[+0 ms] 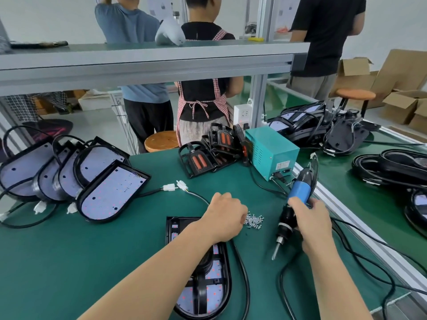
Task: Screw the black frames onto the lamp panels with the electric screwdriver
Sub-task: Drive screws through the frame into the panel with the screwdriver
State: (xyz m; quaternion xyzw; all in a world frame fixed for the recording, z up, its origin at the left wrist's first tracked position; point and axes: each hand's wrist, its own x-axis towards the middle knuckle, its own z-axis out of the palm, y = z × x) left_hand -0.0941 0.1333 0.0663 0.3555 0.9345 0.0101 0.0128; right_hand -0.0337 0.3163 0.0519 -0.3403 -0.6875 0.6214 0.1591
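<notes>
Nearest, at the table's (pixel 80 262) near edge: one lamp panel (pixel 213 293), D-shaped, pale lavender face dotted red, lying flat with a black frame (pixel 200 296) seated on it, rim and crossbars over the face. The left forearm crosses its upper half and hides that part. Its black cable (pixel 242 273) curves along the right side. Left hand (pixel 225 218) knuckles-up just beyond the panel, fingers curled down into the edge of a small heap of silver screws (pixel 254 221); fingertips hidden, cannot tell whether a screw is pinched. Right hand (pixel 312 224) wraps the electric screwdriver (pixel 287 214), black nose and blue body, tilted, bit pointing down-left and clear of the green mat, well apart from the panel. Mid-table: white connectors (pixel 175 186) on leads. Left: overlapping row of bare panels (pixel 111 195), leaning one on the next. Centre back: cluster of spare frames (pixel 208 153) with orange inserts, beside a teal power box (pixel 270 153) wired to the driver. Right, across the aluminium rail: heap of assembled lamps (pixel 323 125) and cables. Beyond: a grey shelf beam (pixel 138 65) cuts the view; behind it, three people standing backs turned, a wooden stool (pixel 161 140), cardboard boxes (pixel 404 105).
</notes>
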